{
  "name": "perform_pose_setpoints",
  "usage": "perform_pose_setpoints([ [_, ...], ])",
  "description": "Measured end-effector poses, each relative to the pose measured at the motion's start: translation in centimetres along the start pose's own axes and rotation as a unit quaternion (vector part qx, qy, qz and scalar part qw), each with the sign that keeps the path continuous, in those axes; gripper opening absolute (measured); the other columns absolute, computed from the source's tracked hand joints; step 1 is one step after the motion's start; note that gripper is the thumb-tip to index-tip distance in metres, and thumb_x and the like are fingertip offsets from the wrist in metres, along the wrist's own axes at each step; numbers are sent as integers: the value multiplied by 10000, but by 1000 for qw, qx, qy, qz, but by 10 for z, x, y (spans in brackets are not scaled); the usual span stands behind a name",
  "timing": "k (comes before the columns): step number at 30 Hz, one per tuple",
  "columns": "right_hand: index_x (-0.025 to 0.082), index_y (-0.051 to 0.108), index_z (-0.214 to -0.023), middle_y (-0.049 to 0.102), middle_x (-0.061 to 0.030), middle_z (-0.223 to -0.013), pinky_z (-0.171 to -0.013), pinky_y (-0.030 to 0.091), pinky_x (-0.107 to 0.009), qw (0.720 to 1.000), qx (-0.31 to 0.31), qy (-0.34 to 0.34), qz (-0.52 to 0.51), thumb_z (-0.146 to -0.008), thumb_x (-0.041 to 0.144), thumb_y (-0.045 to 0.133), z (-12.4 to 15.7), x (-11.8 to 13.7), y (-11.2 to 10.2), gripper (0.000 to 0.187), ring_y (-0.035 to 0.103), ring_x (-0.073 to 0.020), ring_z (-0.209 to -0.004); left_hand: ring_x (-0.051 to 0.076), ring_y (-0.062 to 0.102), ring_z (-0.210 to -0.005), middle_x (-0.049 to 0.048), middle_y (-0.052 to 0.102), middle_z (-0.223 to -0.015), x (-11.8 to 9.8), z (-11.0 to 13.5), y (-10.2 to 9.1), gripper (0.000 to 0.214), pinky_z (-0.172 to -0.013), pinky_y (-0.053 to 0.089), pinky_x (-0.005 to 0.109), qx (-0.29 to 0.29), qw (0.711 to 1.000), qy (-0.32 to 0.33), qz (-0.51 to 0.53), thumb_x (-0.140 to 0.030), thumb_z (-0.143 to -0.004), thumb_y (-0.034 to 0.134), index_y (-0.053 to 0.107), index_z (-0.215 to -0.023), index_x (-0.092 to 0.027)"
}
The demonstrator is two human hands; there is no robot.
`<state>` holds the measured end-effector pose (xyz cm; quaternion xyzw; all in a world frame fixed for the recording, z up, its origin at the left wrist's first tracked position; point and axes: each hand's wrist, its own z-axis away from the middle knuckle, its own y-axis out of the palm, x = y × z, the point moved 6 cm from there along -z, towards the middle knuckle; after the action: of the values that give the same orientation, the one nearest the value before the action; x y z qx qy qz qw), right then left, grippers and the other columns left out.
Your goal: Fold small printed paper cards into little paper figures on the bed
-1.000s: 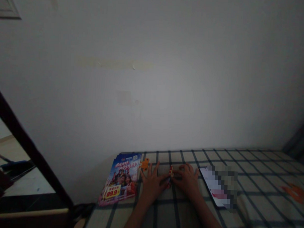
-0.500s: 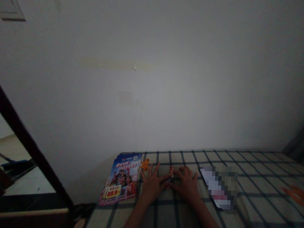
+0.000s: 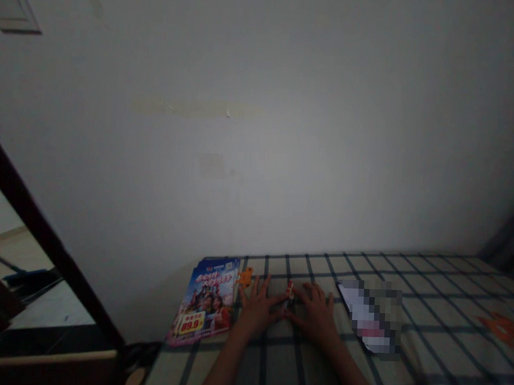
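Observation:
Between my two hands is a small red-and-white object [image 3: 290, 289], too dark and small to name, close above or on the checked bed cover [image 3: 272, 361]. My left hand [image 3: 258, 309] grips it from the left with thumb and index finger, its other fingers spread. From the right, the thumb and index finger of my right hand [image 3: 318, 313] pinch it too, the remaining fingers fanned outward. The lower part of the object is partly hidden among the fingertips.
A stack of colourful printed flyers [image 3: 208, 303] lies left of my hands. To the right rests a flat item with a blurred-out face [image 3: 364, 317]. A pale wall [image 3: 283, 160] rises behind the bed, and a dark post [image 3: 53, 236] slants at the left.
Both hands stay in almost the same place. The small red-and-white object looks slightly turned between the fingertips.

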<state>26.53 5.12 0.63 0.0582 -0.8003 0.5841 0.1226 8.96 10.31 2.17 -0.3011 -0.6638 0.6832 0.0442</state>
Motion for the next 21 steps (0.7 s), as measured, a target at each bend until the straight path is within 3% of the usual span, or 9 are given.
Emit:
perform_pose_setpoints([
  [9,442,554,-1328,508,-58,-1433,-1119,159,-695,1000,-5,3,-4,-771,726,605,0,-2,2,628,343,-365,-1401,451,69,-1494,-35,189,-1650,-1,-1,-6,566,-1026,-24,830,73,997,25,-8,-694,-794,602,464,-1335,-604],
  [17,450,550,-1333,516,-54,-1430,-1117,166,-697,1000,-14,-1,1,-791,715,592,1,-1,1,604,358,-361,-1392,419,35,-1504,-14,143,-1658,3,4,1,650,-1076,-85,767,56,997,33,-35,-696,-794,602,404,-1399,-565],
  [21,436,569,-1319,504,-61,-1444,-1126,168,-685,1000,-9,1,-11,-798,710,590,0,-1,2,589,365,-356,-1388,411,6,-1506,-22,92,-1664,7,4,7,676,-1085,-90,757,76,996,29,-44,-746,-794,556,366,-1418,-568],
])
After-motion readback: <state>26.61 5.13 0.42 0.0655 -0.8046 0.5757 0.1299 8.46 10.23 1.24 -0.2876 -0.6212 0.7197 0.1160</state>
